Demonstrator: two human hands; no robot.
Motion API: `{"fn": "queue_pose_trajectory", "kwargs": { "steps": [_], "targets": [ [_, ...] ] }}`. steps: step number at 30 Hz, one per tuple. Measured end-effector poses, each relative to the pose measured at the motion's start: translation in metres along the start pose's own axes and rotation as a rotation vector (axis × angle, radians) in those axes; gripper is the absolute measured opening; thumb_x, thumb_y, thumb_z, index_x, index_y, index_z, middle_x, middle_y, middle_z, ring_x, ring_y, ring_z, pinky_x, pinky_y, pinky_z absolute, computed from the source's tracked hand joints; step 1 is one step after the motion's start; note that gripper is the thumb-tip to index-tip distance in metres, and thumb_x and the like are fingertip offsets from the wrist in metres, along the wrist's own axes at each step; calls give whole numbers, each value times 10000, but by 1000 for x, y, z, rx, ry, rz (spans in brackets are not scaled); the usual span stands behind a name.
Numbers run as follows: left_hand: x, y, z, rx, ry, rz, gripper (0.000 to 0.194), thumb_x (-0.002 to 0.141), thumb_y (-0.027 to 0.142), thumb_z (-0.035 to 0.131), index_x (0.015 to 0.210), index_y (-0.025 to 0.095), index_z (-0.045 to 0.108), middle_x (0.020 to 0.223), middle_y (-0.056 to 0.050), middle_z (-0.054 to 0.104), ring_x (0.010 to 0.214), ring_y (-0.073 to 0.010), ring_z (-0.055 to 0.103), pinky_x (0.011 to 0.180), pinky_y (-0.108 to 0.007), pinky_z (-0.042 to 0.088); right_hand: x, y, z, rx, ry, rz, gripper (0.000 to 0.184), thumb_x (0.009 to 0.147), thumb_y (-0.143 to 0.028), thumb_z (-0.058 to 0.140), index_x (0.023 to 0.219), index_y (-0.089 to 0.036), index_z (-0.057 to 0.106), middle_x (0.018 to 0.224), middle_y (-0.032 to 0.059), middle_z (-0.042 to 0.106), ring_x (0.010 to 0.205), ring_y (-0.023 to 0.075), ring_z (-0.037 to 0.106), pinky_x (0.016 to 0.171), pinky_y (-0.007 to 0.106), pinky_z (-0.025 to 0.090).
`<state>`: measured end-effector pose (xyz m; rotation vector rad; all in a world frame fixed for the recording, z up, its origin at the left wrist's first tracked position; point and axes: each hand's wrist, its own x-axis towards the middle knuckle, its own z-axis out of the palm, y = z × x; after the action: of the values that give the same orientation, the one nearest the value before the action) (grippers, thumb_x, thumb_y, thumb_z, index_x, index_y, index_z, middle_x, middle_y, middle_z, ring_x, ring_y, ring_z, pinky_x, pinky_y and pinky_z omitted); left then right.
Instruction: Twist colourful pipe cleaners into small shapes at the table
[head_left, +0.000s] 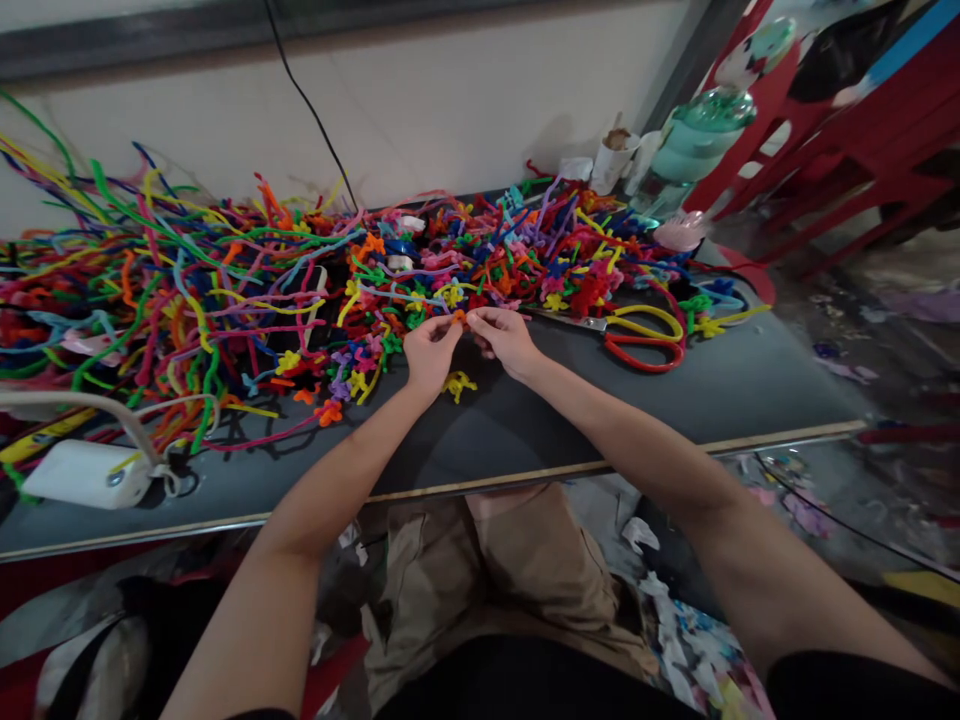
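Observation:
Between my two hands is a small orange pipe cleaner (460, 316), mostly covered by the fingertips. My left hand (433, 352) pinches it from the left side, thumb and finger pressed together. From the right, my right hand (504, 340) pinches close beside it, with the other fingers curled. A yellow twisted pipe-cleaner piece (459, 386) lies on the dark tabletop just below the hands. Right behind the fingers spreads a large heap of coloured pipe cleaners (247, 290), some straight and some bent into small knotted shapes.
Scissors (643, 337) with yellow and red handles lie right of my hands. A white box with a cable (90, 473) sits at the left front. At the back right stand a paper cup (613, 160) and a green bottle (697, 135). The table's front edge (600, 467) runs below my forearms.

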<state>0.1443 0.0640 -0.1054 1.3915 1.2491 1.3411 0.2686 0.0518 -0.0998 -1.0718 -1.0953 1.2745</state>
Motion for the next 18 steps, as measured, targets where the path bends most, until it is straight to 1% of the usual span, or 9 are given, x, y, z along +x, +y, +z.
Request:
{"fn": "queue_pose_trajectory", "kwargs": {
  "steps": [4, 6, 8, 10, 12, 14, 16, 18],
  "targets": [
    [3, -5, 0, -30, -14, -17, 191, 804, 321, 665, 924, 176, 698, 818, -39, 735, 728, -165, 698, 668, -296, 585, 2, 0, 0, 11, 55, -14, 525, 642, -689, 714, 789, -192, 630, 535, -54, 457, 428, 49, 352, 325, 175, 259],
    [3, -4, 0, -40, -34, -10, 236, 818, 328, 658, 1009, 191, 674, 840, -34, 735, 718, -163, 699, 665, -294, 584, 3, 1, 0, -39, 70, -61, 493, 664, -656, 717, 811, -191, 646, 563, -36, 512, 459, 63, 410, 360, 188, 311],
    [2, -2, -1, -12, -58, 26, 260, 840, 311, 635, 1077, 208, 653, 871, -31, 738, 748, -163, 703, 704, -299, 584, 4, 2, -1, -130, 77, -142, 427, 711, -596, 709, 817, -186, 656, 628, -8, 590, 525, 83, 493, 439, 206, 396],
    [0, 1, -2, 64, -61, 95, 223, 858, 282, 605, 1061, 211, 667, 915, -34, 740, 822, -171, 704, 776, -313, 577, 4, 2, -3, -254, 96, -243, 333, 774, -508, 678, 823, -179, 662, 700, 11, 647, 590, 101, 546, 528, 230, 450],
    [-2, 6, -4, 172, -44, 176, 168, 851, 253, 604, 981, 207, 700, 951, -37, 741, 882, -185, 697, 836, -333, 562, 3, 0, -5, -398, 121, -334, 215, 823, -388, 641, 834, -175, 668, 739, 16, 672, 606, 106, 555, 573, 246, 460],
    [-2, 10, -6, 281, -30, 247, 138, 825, 232, 633, 924, 205, 724, 956, -41, 744, 900, -204, 691, 867, -360, 551, 2, -4, -7, -535, 129, -416, 103, 833, -263, 619, 833, -175, 674, 761, 19, 681, 621, 111, 559, 587, 249, 455],
    [-2, 13, -8, 358, -39, 295, 143, 804, 219, 658, 917, 190, 741, 949, -59, 748, 896, -229, 689, 868, -387, 548, 1, -8, -9, -621, 123, -481, 68, 824, -182, 615, 820, -175, 682, 769, 29, 684, 651, 119, 570, 598, 248, 450],
    [-1, 15, -9, 396, -52, 307, 156, 805, 213, 661, 922, 165, 752, 937, -78, 751, 868, -242, 692, 848, -401, 552, 0, -11, -10, -654, 114, -519, 80, 829, -166, 614, 824, -169, 694, 778, 42, 689, 660, 123, 574, 600, 249, 445]
  ]
}}
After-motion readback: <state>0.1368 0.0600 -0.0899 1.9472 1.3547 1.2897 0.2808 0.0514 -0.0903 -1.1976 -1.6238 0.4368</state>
